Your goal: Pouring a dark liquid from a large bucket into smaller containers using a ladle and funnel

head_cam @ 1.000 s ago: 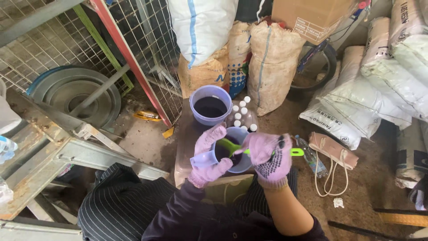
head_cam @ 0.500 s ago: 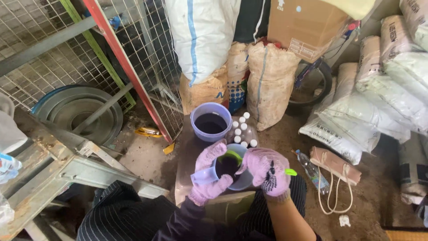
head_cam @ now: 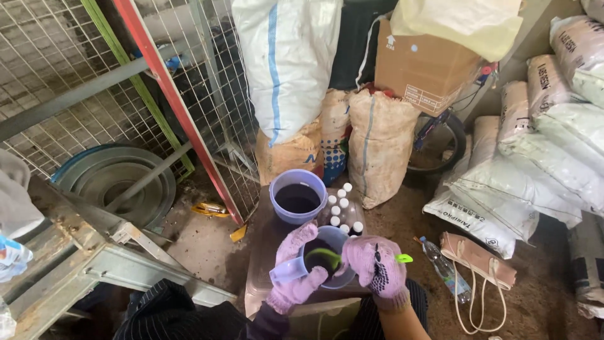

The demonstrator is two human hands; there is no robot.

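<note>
My left hand, in a pink glove, grips the handle of a pale blue scoop cup filled with dark liquid. My right hand, also gloved in pink, holds a small green spoon dipped into that cup, its handle end sticking out to the right. Just beyond stands a blue bucket with dark liquid inside. A cluster of several small white-capped bottles sits to the right of the bucket.
Full sacks and a cardboard box stand behind the bucket, white bags pile up at right. A plastic bottle and brown pouch lie on the dirt floor. Wire mesh panels and a metal frame are at left.
The view has shifted slightly. Both hands stay on the cup and spoon; the spoon has moved a little within the cup's dark liquid.
</note>
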